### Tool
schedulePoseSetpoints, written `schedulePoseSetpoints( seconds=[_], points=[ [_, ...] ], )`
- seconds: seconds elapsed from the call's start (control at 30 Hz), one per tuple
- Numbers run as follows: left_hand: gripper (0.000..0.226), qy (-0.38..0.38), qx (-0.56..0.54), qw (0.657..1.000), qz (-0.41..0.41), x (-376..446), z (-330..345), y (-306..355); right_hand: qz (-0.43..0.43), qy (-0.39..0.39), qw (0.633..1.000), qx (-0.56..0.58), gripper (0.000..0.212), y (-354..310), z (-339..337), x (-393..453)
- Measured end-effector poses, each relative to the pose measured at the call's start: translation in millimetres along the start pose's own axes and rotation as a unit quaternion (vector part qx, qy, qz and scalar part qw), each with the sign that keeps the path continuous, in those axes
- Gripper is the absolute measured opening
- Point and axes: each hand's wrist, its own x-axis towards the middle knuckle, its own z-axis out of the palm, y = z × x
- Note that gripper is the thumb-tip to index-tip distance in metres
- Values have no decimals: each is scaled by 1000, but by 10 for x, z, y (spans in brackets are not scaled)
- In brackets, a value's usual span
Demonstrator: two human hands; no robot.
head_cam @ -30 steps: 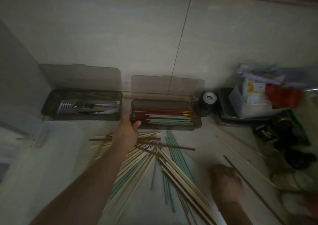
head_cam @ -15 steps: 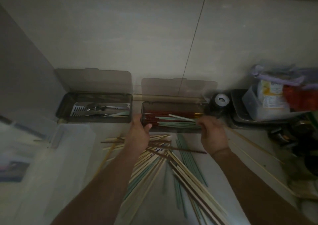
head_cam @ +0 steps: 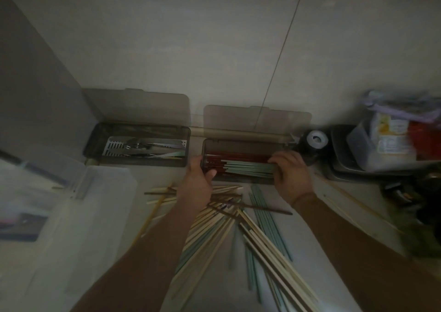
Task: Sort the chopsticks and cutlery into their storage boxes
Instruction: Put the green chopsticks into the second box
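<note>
Two dark storage boxes with raised lids stand against the wall. The left box [head_cam: 95, 142] holds metal cutlery [head_cam: 143, 146]. In the right box [head_cam: 243, 144] lie red and pale green chopsticks [head_cam: 245, 167]. My left hand [head_cam: 198, 180] grips that box's left end, thumb on its front wall. My right hand [head_cam: 290, 171] rests over the right ends of the green chopsticks inside it, fingers curled on them. A loose heap of bamboo, green and dark chopsticks [head_cam: 241, 233] covers the counter between my forearms.
A clear plastic bin [head_cam: 71, 216] stands at the left. Right of the boxes are a dark jar with a white cap [head_cam: 316, 140], a tray with a packed container [head_cam: 381, 144] and dark clutter. Thin skewers [head_cam: 358, 204] lie at the right.
My right hand came up from the counter's near right to the right end of the chopstick box and now presses on the green chopsticks. The left hand stayed on the box's left end.
</note>
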Motion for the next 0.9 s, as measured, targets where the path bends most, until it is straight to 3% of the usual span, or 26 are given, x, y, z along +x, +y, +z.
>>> schedulePoseSetpoints(
  seconds=[0.1, 0.2, 0.4, 0.77, 0.9],
  points=[
    [41, -3, -1, 1000, -2, 14, 6, 3, -19, 88, 996, 18, 16, -173, -136, -359],
    [41, -2, -1, 1000, 0, 18, 6, -5, -30, 30, 999, 23, 17, -245, -116, -841],
    [39, -5, 2, 1000, -3, 12, -4, -1, 50, -86, 995, -22, 28, -81, -92, -1438],
    [39, -18, 0, 1000, 5, 0, -26, 9, 72, -101, 991, -60, 32, 336, -420, -1886],
    [39, -19, -4, 1000, -1, 2, -33, 5, 17, -62, 988, -144, 45, 409, -526, -2000]
  ],
)
